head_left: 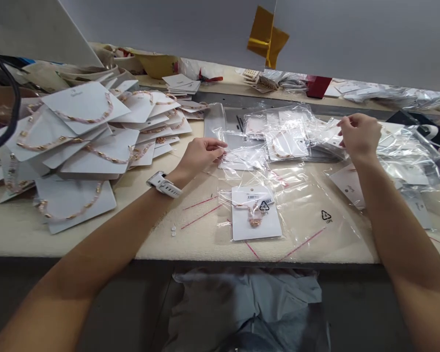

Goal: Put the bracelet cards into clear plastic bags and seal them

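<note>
My left hand (201,155) is pinching the edge of a clear bag (244,157), fingers together on the crinkly plastic, with a white card (238,160) inside. It's flat on the bench (73,239). My right hand (359,137) has another bag (293,139) pinched the same way, a pink beaded necklace (280,149) on its card.
</note>
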### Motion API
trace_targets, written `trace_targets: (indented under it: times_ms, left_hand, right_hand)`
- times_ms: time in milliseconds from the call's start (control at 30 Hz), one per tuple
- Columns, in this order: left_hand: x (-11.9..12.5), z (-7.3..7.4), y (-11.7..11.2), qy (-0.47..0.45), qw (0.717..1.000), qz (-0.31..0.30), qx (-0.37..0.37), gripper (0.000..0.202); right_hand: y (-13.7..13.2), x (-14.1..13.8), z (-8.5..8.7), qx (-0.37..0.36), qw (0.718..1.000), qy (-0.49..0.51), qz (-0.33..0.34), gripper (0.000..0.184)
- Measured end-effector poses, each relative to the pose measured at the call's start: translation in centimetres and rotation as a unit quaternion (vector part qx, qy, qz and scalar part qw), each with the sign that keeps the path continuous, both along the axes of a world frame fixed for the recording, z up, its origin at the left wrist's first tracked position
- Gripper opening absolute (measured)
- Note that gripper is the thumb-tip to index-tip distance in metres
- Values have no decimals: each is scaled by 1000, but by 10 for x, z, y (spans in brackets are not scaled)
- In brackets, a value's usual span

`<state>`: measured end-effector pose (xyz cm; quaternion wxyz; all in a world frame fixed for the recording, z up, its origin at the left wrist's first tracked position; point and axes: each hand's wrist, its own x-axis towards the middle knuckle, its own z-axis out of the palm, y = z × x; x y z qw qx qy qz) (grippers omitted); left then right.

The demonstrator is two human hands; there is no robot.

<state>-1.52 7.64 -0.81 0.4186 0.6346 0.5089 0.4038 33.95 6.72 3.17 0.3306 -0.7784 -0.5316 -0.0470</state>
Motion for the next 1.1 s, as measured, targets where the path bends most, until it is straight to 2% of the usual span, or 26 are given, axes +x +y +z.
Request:
trace_targets:
  times_ms: [100,233,300,367,433,500,567,600,700,800,900,1000,1100]
  left_hand:
    - [1,5,-3,-9,1000,-8,-13,19]
    - [1,7,-3,11,1000,-14,23,17]
    - [1,8,-3,26,999,0,46,13]
    - [2,11,-5,22,998,7,52,9]
    - [2,15,-7,-7,999,-4,32,7]
    - [3,18,-9,-41,999,-20,-1,7]
    - [3,19,-11,-63,997,-28,-31,9]
    - [3,20,-11,-72,996,-32,-40,10]
    - [4,20,-11,-91,993,-46,-52,12]
    - [5,21,-12,-95,992,-59,-57,11]
    - [7,23,-13,-100,991,-74,-57,11]
    - [7,26,-16,-110,988,-85,-62,11]
    - [7,28,-21,-127,982,-126,-55,10]
  right_hand:
    - [-2,-8,1,-18,995,99,20,23]
    - [-4,-23,3,-57,984,144,89,27]
    - [-6,-29,5,-24,990,110,87,32]
    - [-9,-34,7,34,998,16,46,35]
    - [-14,-40,10,55,995,-88,-7,31]
    - [-18,-44,13,21,990,-135,-39,26]
    - [-21,-46,15,-42,988,-140,-55,43]
    - [-22,-47,16,-65,986,-141,-58,46]
    - [-24,-46,18,-70,984,-154,-46,33]
    - [-24,-43,17,12,989,-146,29,27]
    - [-22,-41,12,66,973,-90,200,27]
    - [-18,-46,4,32,937,-24,346,42]
    - [-16,-58,-5,-39,910,110,397,64]
